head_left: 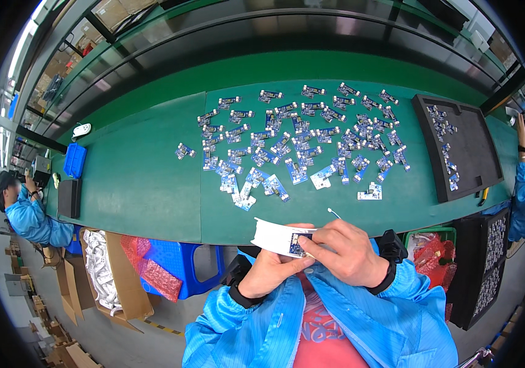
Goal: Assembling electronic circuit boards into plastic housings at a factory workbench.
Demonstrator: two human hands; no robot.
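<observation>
Green table [140, 178] edge, hands [311, 257] beyond

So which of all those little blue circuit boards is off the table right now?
The small blue circuit board pinched between both hands, against a white strip; the others lie on the green table.

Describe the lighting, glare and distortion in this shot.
Head view: even overhead light, soft shadows; pale glare streaks along the dark rails behind the green table; fisheye bends the table edges and blackens the corners; both hands, left hand and right hand, look sharp, the circuit boards small.
</observation>
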